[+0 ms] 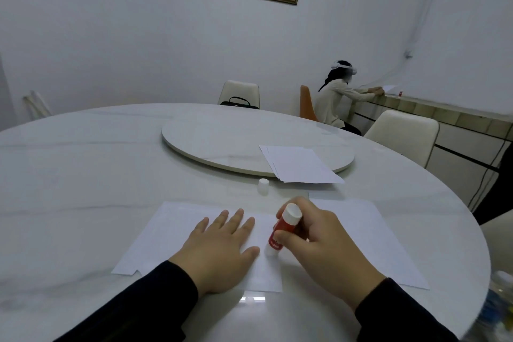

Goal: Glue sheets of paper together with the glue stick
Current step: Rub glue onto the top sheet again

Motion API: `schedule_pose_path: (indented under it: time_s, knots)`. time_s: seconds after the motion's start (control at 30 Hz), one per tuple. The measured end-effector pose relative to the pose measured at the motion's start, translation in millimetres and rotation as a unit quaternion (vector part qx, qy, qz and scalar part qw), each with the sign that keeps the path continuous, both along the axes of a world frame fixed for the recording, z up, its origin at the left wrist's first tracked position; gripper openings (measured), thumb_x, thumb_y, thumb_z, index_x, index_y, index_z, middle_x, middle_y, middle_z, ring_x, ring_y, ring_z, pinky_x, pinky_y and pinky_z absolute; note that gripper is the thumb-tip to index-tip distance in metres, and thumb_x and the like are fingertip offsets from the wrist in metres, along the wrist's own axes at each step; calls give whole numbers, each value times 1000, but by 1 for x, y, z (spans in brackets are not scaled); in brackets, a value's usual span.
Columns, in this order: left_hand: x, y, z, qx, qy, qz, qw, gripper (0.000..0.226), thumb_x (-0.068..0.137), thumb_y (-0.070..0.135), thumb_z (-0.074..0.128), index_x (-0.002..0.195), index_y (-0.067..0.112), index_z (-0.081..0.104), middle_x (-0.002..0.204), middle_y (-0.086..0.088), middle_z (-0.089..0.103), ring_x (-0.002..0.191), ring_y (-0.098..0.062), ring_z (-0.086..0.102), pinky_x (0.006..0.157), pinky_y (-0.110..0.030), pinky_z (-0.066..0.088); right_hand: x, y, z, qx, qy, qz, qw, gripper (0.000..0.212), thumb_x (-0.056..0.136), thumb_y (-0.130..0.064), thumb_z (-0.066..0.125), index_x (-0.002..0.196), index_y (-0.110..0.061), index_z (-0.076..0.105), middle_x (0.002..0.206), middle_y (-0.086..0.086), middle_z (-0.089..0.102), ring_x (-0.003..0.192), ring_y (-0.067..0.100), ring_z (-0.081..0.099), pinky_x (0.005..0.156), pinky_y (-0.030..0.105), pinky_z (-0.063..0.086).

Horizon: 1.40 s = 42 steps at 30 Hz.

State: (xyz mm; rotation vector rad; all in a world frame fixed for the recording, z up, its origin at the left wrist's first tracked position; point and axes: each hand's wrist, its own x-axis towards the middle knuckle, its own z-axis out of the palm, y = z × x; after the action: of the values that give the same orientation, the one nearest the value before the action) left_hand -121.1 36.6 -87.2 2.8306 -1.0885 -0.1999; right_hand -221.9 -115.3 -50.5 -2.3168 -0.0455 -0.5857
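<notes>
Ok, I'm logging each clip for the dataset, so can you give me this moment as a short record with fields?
setting: round white table with turntable
left hand: flat on left sheet, pinning it
right hand: grips glue stick, tip down on that sheet's right edge
second sheet: lying to the right
cap: off, standing beyond the sheets
spare paper: stack on turntable edge
stage: gluing under way, sheets not yet joined

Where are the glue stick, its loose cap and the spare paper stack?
glue stick (280, 230), head view, on its red barrel below the white end.
loose cap (263, 185), head view, middle of the white cap standing on the table.
spare paper stack (299, 165), head view, centre of the top sheet.
</notes>
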Motion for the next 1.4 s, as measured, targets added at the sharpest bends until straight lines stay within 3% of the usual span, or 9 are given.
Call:
schedule_pose_path:
  time_s: [0.23, 0.33, 0.47, 0.57, 0.7, 0.9, 1.2, 1.3, 1.4]
  knots:
    - [-1, 0, -1, -11, 0, 3, 1000, 61, 94, 52, 16, 149, 33, -6, 158, 9, -14, 145, -12, -14, 118, -39, -7, -34, 8, 1, 0, 34, 32, 999, 9, 80, -30, 62, 84, -33, 55, 81, -8, 66, 70, 9, 58, 63, 20, 48]
    - [-3, 0, -2, -25, -5, 5, 1000, 62, 94, 52, 17, 149, 33, -5, 158, 9, -13, 146, -12, -12, 119, -38, -6, -38, 0, 7, 161, 15, 61, 985, 18, 69, -12, 73, 81, -22, 64, 77, 5, 70, 61, 15, 59, 55, 25, 49]
    - [-5, 0, -2, -53, -10, 16, 998, 62, 94, 53, 19, 149, 33, -1, 159, 10, -11, 146, -11, -10, 119, -37, -5, -29, -24, 24, 509, -127, 103, 845, 8, 57, -5, 70, 64, -7, 66, 71, 14, 71, 65, 22, 69, 58, 22, 55]
    - [-5, -1, 0, -66, -12, 14, 998, 62, 93, 54, 21, 149, 34, 3, 159, 10, -6, 146, -10, -7, 119, -36, -3, -8, -38, 37, 586, -167, 80, 789, 10, 62, -5, 71, 62, -10, 62, 67, 4, 71, 75, 20, 73, 67, 23, 57]
    - [-4, 0, 3, -89, 0, 16, 996, 62, 92, 56, 26, 149, 36, 10, 159, 13, 0, 146, -6, -3, 119, -34, -2, 40, -45, 39, 514, -142, -37, 845, 30, 74, -3, 74, 95, -17, 57, 86, 1, 74, 79, 14, 72, 69, 25, 53]
    - [-4, -2, 5, -97, 7, 20, 995, 62, 92, 57, 28, 148, 36, 12, 159, 13, 2, 146, -7, -2, 119, -34, -2, 106, -43, 6, 274, -26, -145, 950, 47, 74, -2, 77, 107, -23, 50, 92, -11, 62, 76, 4, 63, 59, 18, 44]
    - [3, 0, 3, -88, 11, 11, 996, 63, 91, 58, 28, 148, 37, 10, 159, 12, 0, 146, -7, -3, 118, -34, -3, 132, -44, -18, 220, 16, -167, 961, 58, 63, -14, 87, 104, -20, 47, 87, -4, 58, 70, 2, 57, 54, 15, 38]
    - [4, -1, 2, -85, 6, 6, 996, 61, 93, 56, 25, 149, 36, 9, 159, 12, -2, 146, -7, -5, 119, -35, -4, 110, -83, 2, 165, -65, -248, 952, 46, 64, -13, 85, 99, -16, 55, 75, -4, 50, 67, 13, 52, 55, 20, 35]
    - [3, -4, 3, -81, -3, -1, 997, 55, 97, 45, 21, 149, 33, 9, 160, 9, -2, 146, -9, -5, 119, -36, -3, 79, -131, 17, -17, 107, -246, 963, 39, 76, -18, 76, 112, -13, 61, 96, -1, 62, 83, 15, 57, 67, 23, 42]
